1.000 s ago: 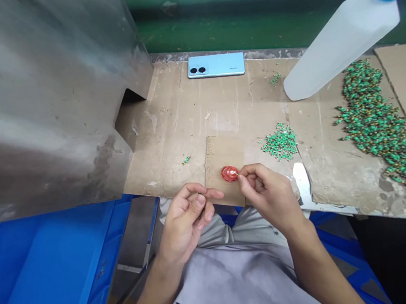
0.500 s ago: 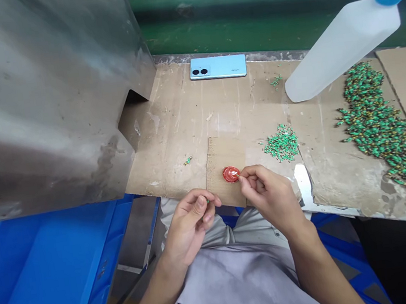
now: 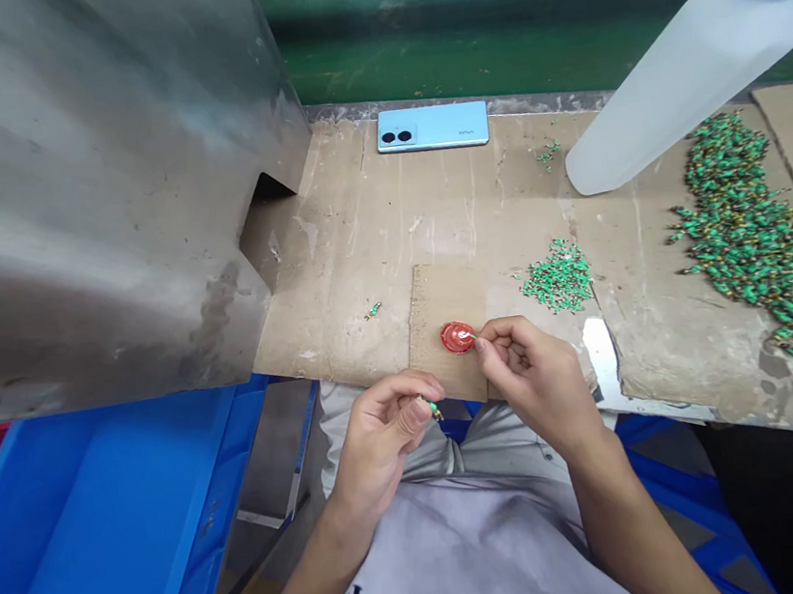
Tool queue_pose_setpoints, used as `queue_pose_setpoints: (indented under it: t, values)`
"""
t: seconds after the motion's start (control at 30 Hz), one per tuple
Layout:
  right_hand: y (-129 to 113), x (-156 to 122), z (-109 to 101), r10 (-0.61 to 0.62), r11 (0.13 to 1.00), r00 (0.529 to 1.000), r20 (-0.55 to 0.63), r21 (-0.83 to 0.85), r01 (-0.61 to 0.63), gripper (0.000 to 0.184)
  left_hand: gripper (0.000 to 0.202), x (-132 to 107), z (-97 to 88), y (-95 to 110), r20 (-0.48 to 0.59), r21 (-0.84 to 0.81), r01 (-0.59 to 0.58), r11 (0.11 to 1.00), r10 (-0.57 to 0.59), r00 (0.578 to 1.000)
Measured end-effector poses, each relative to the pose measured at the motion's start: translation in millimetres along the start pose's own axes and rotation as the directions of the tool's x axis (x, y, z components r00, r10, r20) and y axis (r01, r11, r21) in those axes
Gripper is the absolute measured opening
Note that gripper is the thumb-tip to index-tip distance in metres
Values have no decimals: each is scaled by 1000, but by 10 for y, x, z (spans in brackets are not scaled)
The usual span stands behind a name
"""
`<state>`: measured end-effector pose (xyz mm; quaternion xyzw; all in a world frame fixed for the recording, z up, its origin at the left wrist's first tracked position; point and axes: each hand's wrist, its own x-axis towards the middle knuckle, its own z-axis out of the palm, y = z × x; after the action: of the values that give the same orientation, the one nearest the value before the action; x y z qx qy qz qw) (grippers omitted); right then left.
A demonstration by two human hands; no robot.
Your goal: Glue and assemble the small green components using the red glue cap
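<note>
My left hand (image 3: 382, 440) pinches a small green-and-yellow piece (image 3: 433, 410) between its fingertips, just past the edge of the work surface. My right hand (image 3: 535, 376) holds a thin pale pin (image 3: 471, 334) in its fingertips. The pin's tip reaches the round red dish (image 3: 457, 337), which has a glossy surface and sits on a cardboard pad (image 3: 441, 315). A small pile of similar green pieces (image 3: 556, 278) lies to the right of the pad, near my right hand.
A long heap of green pieces (image 3: 762, 249) lies on cardboard at the right, under a white plastic bottle with a blue end (image 3: 686, 83). A light blue phone (image 3: 433, 128) lies at the back. A steel housing (image 3: 97, 190) looms left, above a blue crate (image 3: 98, 531).
My left hand has moved right and closer to the red dish, and the green piece now shows at its fingertips. My right hand stays at the dish. The whole view has shifted slightly left.
</note>
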<state>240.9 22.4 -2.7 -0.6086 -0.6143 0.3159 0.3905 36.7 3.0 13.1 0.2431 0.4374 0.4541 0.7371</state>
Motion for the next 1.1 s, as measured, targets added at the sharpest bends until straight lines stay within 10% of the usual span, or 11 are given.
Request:
queue_pose_setpoints:
  t: [0.47, 1.1]
  values:
    - [-49, -26, -21, -6, 995, 1000, 2, 103, 6, 6, 27, 7, 28, -47, -56, 95, -176, 980, 182, 982]
    - [-265, -214, -96, -198, 840, 883, 426, 538, -71, 10, 15, -39, 21, -78, 154, 269, -478, 836, 453, 878]
